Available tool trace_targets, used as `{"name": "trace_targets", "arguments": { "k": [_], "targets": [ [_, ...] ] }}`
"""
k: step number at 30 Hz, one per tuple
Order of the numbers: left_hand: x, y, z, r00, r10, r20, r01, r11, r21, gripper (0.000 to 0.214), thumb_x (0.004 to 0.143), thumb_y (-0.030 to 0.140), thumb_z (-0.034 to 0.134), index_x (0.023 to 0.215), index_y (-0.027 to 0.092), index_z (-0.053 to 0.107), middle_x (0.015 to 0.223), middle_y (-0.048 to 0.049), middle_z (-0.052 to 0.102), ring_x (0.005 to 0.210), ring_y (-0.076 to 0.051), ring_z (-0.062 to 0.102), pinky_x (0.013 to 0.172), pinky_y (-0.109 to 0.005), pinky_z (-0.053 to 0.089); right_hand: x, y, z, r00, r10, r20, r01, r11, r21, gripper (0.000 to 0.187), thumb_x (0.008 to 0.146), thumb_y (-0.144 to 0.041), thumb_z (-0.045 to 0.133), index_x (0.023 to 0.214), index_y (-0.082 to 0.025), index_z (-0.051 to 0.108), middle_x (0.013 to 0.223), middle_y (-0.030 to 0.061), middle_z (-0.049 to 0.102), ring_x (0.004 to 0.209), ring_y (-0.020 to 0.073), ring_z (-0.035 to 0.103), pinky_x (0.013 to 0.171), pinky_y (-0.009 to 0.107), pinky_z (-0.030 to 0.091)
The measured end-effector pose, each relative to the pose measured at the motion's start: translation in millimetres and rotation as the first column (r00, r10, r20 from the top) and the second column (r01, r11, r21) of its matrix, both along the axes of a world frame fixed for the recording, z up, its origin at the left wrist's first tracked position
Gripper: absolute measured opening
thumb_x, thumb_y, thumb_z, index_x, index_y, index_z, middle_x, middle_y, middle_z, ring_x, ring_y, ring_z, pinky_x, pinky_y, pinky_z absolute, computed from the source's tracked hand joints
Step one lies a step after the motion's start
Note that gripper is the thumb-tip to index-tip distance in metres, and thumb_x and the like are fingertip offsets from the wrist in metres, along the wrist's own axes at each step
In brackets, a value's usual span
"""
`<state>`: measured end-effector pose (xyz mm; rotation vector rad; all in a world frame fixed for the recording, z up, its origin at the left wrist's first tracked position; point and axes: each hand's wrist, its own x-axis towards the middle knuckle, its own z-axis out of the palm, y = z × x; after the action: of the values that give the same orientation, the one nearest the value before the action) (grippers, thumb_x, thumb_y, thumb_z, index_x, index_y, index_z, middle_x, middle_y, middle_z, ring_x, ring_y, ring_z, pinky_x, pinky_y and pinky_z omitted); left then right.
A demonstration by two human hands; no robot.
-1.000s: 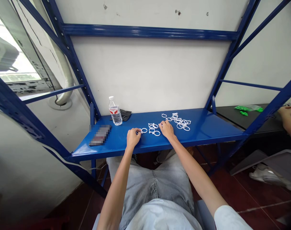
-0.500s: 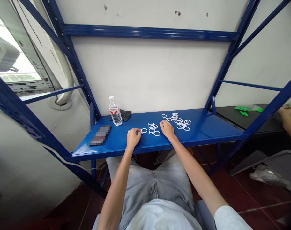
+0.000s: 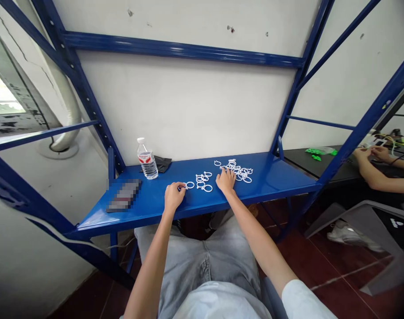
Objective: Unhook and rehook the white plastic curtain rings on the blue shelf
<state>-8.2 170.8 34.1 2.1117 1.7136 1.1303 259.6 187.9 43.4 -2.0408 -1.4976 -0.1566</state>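
Note:
My left hand (image 3: 174, 196) is at the left of several white plastic rings, its thumb and fingers pinched on one edge of a white ring (image 3: 190, 185) that lies on the blue tabletop. To its right is a small cluster of white rings (image 3: 207, 188), some overlapping. My right hand (image 3: 226, 180) rests palm down at the near left edge of a larger pile of white rings (image 3: 245, 177). Its fingers are spread and touch the nearest rings; their tips partly cover them. A single ring (image 3: 217, 163) lies behind this hand.
A water bottle (image 3: 148, 161) stands at the back left, before a black pouch (image 3: 163, 164). A blurred-out phone-like slab (image 3: 125, 196) lies at the left. Blue rack posts frame the table (image 3: 281, 177). At right, another person's hands (image 3: 371, 153) work near green pieces (image 3: 316, 155).
The view has turned slightly to the right. My right hand has moved right to the larger pile and its fingers have spread. My left hand stays at its ring.

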Motion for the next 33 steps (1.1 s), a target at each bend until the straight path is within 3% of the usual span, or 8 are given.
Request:
{"name": "trace_targets", "arguments": {
  "k": [4, 9, 11, 14, 18, 22, 26, 33],
  "targets": [
    [1, 0, -0.3, 1.000, 0.008, 0.005, -0.008, 1.000, 0.003, 0.026, 0.091, 0.020, 0.059, 0.103, 0.020, 0.082, 0.111, -0.0086, 0.080, 0.105, -0.027, 0.071, 0.097, -0.037, 0.052, 0, 3, -3.6, 0.993, 0.101, 0.059, -0.095, 0.990, -0.102, 0.051, 0.105, -0.031, 0.046, 0.150, -0.012, 0.059, 0.147, 0.0216, 0.062, 0.141, 0.0375, 0.047, 0.120, 0.051, 0.031],
    [0, 0, -1.1, 1.000, 0.015, -0.005, -0.015, 1.000, 0.006, 0.026, 0.091, 0.020, 0.060, 0.104, 0.020, 0.082, 0.113, -0.0088, 0.080, 0.106, -0.028, 0.070, 0.097, -0.037, 0.052, 1, 12, 1.3, 0.995, 0.086, 0.049, -0.077, 0.983, -0.165, 0.061, 0.106, -0.036, 0.045, 0.163, -0.014, 0.043, 0.169, 0.0185, 0.037, 0.155, 0.0407, 0.028, 0.119, 0.053, 0.031],
    [0, -1, -0.8, 1.000, 0.007, -0.009, -0.007, 1.000, 0.004, 0.026, 0.092, 0.021, 0.060, 0.105, 0.020, 0.082, 0.113, -0.0092, 0.080, 0.106, -0.028, 0.070, 0.096, -0.036, 0.052, 0, 13, 3.4, 0.996, 0.083, 0.035, -0.073, 0.973, -0.218, 0.059, 0.107, -0.037, 0.043, 0.161, -0.014, 0.045, 0.165, 0.0207, 0.042, 0.151, 0.0411, 0.034, 0.118, 0.054, 0.031],
    [0, -1, 0.2, 1.000, 0.006, 0.001, -0.006, 1.000, 0.003, 0.026, 0.092, 0.021, 0.060, 0.105, 0.020, 0.082, 0.113, -0.0092, 0.080, 0.105, -0.027, 0.071, 0.095, -0.036, 0.052, -1, 9, 5.2, 0.991, 0.107, 0.080, -0.093, 0.981, -0.170, 0.047, 0.108, -0.031, 0.040, 0.148, -0.014, 0.060, 0.148, 0.0217, 0.059, 0.137, 0.0371, 0.049, 0.112, 0.049, 0.037],
    [1, -1, 0.5, 1.000, 0.013, 0.013, -0.013, 1.000, -0.002, 0.025, 0.091, 0.020, 0.060, 0.103, 0.021, 0.082, 0.111, -0.0090, 0.080, 0.104, -0.027, 0.071, 0.095, -0.035, 0.052, -4, 3, 6.7, 0.981, 0.126, 0.145, -0.109, 0.987, -0.115, 0.038, 0.106, -0.021, 0.044, 0.135, -0.015, 0.068, 0.132, 0.0192, 0.068, 0.127, 0.0321, 0.054, 0.105, 0.040, 0.042],
    [0, 0, -0.3, 1.000, 0.003, 0.005, -0.003, 1.000, -0.004, 0.025, 0.091, 0.021, 0.060, 0.105, 0.021, 0.082, 0.112, -0.0097, 0.080, 0.105, -0.027, 0.071, 0.094, -0.035, 0.052, -5, 1, 8.4, 0.982, 0.128, 0.138, -0.110, 0.985, -0.137, 0.037, 0.107, -0.025, 0.049, 0.140, -0.015, 0.063, 0.127, 0.0185, 0.070, 0.126, 0.0312, 0.055, 0.102, 0.038, 0.043],
    [0, -1, 0.5, 1.000, 0.010, -0.007, -0.010, 1.000, -0.011, 0.026, 0.093, 0.022, 0.059, 0.106, 0.020, 0.082, 0.115, -0.0096, 0.079, 0.107, -0.027, 0.070, 0.094, -0.034, 0.052, -4, 0, 8.4, 0.980, 0.139, 0.140, -0.116, 0.980, -0.165, 0.036, 0.110, -0.029, 0.044, 0.132, -0.017, 0.070, 0.125, 0.0189, 0.069, 0.124, 0.0322, 0.054, 0.101, 0.040, 0.043],
    [1, -3, 4.3, 1.000, 0.015, -0.004, -0.015, 1.000, -0.024, 0.026, 0.092, 0.020, 0.058, 0.104, 0.020, 0.082, 0.113, -0.0096, 0.080, 0.106, -0.027, 0.071, 0.097, -0.036, 0.052, -6, -2, 8.6, 0.974, 0.174, 0.142, -0.164, 0.983, -0.078, 0.032, 0.109, -0.029, 0.044, 0.120, -0.019, 0.073, 0.128, 0.0174, 0.063, 0.122, 0.0306, 0.054, 0.099, 0.039, 0.043]
  ]
}}
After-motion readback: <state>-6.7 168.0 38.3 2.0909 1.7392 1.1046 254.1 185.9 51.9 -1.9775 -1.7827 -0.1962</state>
